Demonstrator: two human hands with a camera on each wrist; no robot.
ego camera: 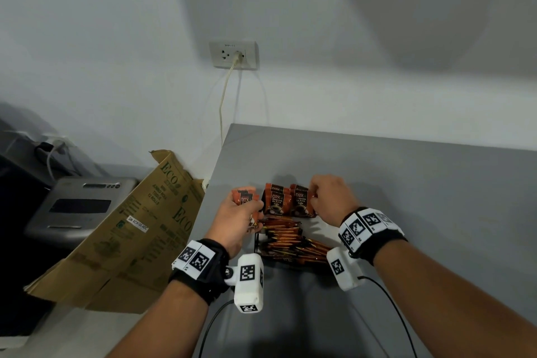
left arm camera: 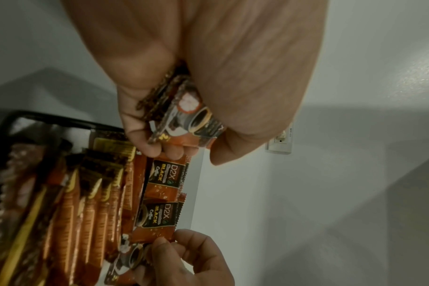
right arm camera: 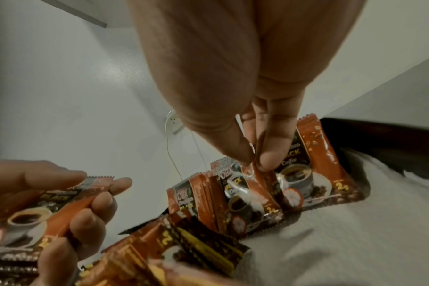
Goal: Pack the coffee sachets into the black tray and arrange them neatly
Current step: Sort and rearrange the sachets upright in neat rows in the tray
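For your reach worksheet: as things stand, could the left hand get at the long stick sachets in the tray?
Probably not freely: the left hand already grips a stack of sachets, though the stick sachets lie uncovered beside it.

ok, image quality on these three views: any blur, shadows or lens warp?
Head view: wide-angle warp bows the grey table edge, with broad soft shadows on the white wall. Left wrist view: dim, the left hand soft up close, the orange D2X coffee sachets still legible. Right wrist view: the right hand blurred, sachet print glinting.
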